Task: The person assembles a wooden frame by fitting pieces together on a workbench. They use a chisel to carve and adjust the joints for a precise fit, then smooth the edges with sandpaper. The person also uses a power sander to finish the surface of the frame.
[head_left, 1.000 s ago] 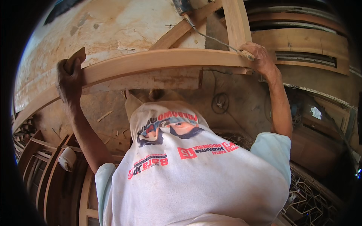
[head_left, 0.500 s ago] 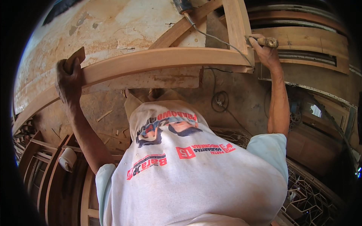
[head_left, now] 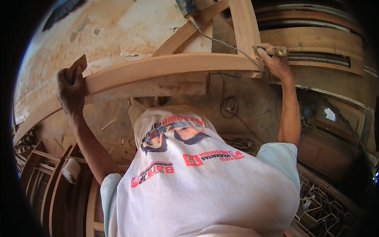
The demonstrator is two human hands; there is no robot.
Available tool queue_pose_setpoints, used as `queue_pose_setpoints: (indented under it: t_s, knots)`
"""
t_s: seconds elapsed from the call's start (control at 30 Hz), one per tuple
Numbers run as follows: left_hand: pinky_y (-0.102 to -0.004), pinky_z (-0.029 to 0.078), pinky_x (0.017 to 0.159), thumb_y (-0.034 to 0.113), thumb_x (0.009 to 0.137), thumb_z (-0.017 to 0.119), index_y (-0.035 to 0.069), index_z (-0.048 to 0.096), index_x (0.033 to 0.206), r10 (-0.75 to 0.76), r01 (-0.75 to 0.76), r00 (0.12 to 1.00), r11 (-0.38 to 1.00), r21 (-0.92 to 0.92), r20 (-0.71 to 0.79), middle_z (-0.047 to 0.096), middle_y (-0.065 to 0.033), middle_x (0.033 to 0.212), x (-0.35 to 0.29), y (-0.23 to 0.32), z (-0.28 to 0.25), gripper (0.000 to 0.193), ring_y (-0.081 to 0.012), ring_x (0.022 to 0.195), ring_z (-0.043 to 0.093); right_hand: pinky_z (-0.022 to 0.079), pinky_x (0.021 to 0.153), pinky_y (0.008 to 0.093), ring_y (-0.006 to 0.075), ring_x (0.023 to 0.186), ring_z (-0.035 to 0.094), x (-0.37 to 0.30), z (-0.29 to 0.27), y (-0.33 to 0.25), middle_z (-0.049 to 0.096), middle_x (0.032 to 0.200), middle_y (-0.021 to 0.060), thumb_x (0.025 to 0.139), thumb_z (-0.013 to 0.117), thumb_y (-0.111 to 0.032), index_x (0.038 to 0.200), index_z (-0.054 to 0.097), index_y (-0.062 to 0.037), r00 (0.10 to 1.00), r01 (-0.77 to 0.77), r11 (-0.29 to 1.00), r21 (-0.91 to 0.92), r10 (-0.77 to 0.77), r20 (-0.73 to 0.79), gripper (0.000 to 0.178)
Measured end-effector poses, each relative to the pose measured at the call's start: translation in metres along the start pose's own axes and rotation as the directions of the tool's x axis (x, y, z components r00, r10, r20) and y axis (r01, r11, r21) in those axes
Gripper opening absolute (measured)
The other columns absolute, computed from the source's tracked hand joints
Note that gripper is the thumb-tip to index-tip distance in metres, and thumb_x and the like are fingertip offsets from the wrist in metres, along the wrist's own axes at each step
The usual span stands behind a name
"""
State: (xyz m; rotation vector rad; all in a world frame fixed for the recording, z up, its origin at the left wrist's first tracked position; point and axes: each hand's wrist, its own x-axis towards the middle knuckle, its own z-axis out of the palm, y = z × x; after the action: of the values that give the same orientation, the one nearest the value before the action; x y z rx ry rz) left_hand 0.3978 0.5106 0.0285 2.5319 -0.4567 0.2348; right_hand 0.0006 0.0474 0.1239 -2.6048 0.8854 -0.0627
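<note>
The nearest thing is a pale shirt (head_left: 213,185) with red and dark printing, filling 6 o'clock, with light blue sleeves (head_left: 278,156) at 4 and 7 o'clock. On the floor (head_left: 205,100) beyond it, a coiled dark cable (head_left: 229,106) lies a little off centre toward 3 o'clock, and thin wood scraps (head_left: 109,124) lie toward 9. Out at 8 o'clock stand brown wooden frames (head_left: 46,197), with a white container (head_left: 71,171) among them. At 4 o'clock is a lattice of angular cells (head_left: 325,205).

Farther out, both arms reach forward to a long planed beam (head_left: 166,65), which runs from 9 o'clock across to between 1 and 2 and looks bowed through the lens. The left hand (head_left: 72,94), between 9 and 10, is over the beam and closed on a thin brown piece (head_left: 79,66) that sticks up past the fingers. The right hand (head_left: 278,67), at 2 o'clock, grips a hand tool with a wooden handle (head_left: 277,51); the handle's butt points outward, and its other end is just beside the beam's corner, partly hidden by the fingers.

At that corner the beam meets an upright (head_left: 244,29) pointing to 1 o'clock. Past the beam, a slanting timber (head_left: 185,35) lies near 12. A dark power tool (head_left: 186,7) sits above it, its cord (head_left: 221,40) trailing to the corner. The worn, stained surface (head_left: 118,31) spreads at 11 o'clock, and wooden panels (head_left: 308,39) fill 2.
</note>
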Motion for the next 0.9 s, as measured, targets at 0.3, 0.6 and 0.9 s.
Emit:
queue_pose_setpoints:
  t_s: [0.3,0.6,0.9]
  knots:
    - [-0.0489,0.053,0.077,0.018,0.085,0.079,0.006,0.059,0.105,0.028,-0.037,0.998,0.981,-0.190,-0.052,0.067,-0.0190,0.095,0.003,0.018,-0.007,0.030,-0.0411,0.089,0.068,0.053,0.083,0.0421,0.0308,0.090,0.071,-0.001,0.012,0.016,0.072,0.093,0.0170,0.098,0.061,-0.028,0.107,0.072,0.0031,0.981,-0.136,0.976,0.171,0.157,-0.117,0.034]
    - [-0.0474,0.053,0.080,0.022,0.085,0.078,0.006,0.060,0.108,0.017,-0.021,1.000,0.985,-0.170,-0.025,0.069,-0.0196,0.098,0.002,0.011,-0.009,0.034,-0.0393,0.092,0.069,0.052,0.073,0.0461,0.0383,0.079,0.068,0.004,0.049,0.019,0.066,0.081,0.0248,0.103,0.052,-0.024,0.102,0.068,0.0068,0.941,0.008,0.976,0.219,0.066,-0.331,0.035]
    - [-0.0493,0.052,0.080,0.023,0.087,0.076,0.007,0.058,0.108,0.035,-0.037,0.999,0.988,-0.149,-0.010,0.068,-0.0195,0.101,0.001,0.014,-0.009,0.032,-0.0418,0.094,0.067,0.051,0.075,0.0482,0.0432,0.083,0.068,0.000,0.062,0.035,0.069,0.086,0.0254,0.104,0.051,-0.023,0.100,0.068,0.0067,0.899,0.082,0.944,0.321,0.069,-0.432,0.035]
